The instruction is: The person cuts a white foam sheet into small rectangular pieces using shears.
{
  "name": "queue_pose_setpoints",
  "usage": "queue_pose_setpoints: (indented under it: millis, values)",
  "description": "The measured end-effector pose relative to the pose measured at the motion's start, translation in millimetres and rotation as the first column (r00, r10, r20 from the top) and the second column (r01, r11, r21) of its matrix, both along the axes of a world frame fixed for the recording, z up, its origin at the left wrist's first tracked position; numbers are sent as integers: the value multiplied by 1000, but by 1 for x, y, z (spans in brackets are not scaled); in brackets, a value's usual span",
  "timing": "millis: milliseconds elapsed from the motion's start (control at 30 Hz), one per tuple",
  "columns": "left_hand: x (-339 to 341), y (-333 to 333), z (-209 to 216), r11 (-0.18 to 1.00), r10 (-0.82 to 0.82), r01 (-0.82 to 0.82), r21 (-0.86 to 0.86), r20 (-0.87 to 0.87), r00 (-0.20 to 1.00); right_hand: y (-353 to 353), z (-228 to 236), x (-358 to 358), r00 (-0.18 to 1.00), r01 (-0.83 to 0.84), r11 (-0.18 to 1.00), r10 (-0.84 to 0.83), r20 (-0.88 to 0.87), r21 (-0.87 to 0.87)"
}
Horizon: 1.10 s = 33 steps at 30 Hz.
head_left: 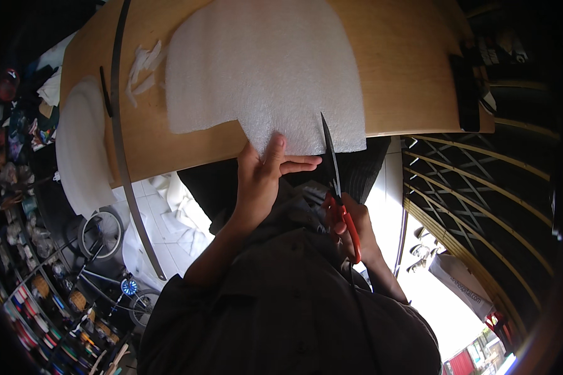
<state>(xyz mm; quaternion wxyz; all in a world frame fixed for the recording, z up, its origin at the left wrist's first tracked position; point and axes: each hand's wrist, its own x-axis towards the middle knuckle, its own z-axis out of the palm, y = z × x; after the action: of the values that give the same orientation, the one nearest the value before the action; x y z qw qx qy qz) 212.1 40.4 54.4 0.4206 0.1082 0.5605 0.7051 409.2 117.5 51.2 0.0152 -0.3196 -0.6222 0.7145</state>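
Note:
A white foam sheet (266, 69) with a rounded outline lies on the wooden table, a notch cut out of its near left side. Its near edge hangs slightly past the table edge. My left hand (258, 178) pinches that edge, thumb on top and fingers underneath. In my right hand (361, 225) is a pair of scissors (333, 165) with dark blades and red-orange handles. The blades point away from me over the near right part of the sheet. They look close together, and I cannot tell whether they touch the foam.
On the wooden table (413, 81), a long metal ruler (117, 94) lies at left, overhanging the near edge. Left of it are a dark thin tool (105, 90) and another white sheet (81, 144). Foam scraps (145, 65) lie nearby; a black flat object (464, 94) sits at right. A bicycle (106, 275) stands lower left.

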Motion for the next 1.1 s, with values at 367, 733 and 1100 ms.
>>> queue_pose_setpoints:
  millis: [367,733,1100]
  values:
    - [-7,0,5,995,-81,85,-60,58,995,8,0,-3,997,-29,999,28,-69,-14]
    - [-5,6,3,996,-24,32,-89,86,996,11,-16,-1,996,-61,992,68,-60,114]
    - [-16,4,1,986,-95,99,-134,39,995,4,-11,-3,1000,-16,988,12,28,155]
